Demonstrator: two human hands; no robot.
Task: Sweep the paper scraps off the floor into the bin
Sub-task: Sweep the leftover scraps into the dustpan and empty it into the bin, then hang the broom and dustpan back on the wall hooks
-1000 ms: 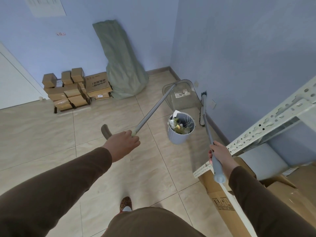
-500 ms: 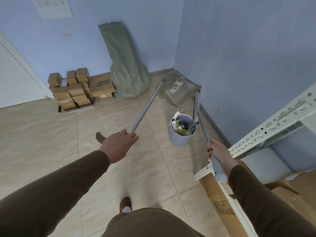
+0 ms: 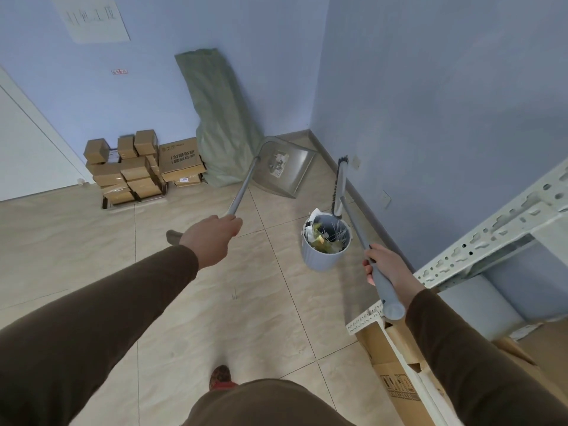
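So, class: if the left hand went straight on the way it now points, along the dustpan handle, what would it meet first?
Likely the clear dustpan itself, held by the left hand; beyond it, the green sack, though depth is unclear.

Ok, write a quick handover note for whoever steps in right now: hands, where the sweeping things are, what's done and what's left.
Left hand grips the dustpan handle; the clear dustpan is held tilted up, beyond the bin.
Right hand grips the broom handle, its head by the wall behind the bin.
The bin stands on the floor, already holding paper scraps.
Done: no scraps visible on the tiles in view.
Left: check the floor out of view, then put the broom and dustpan away.
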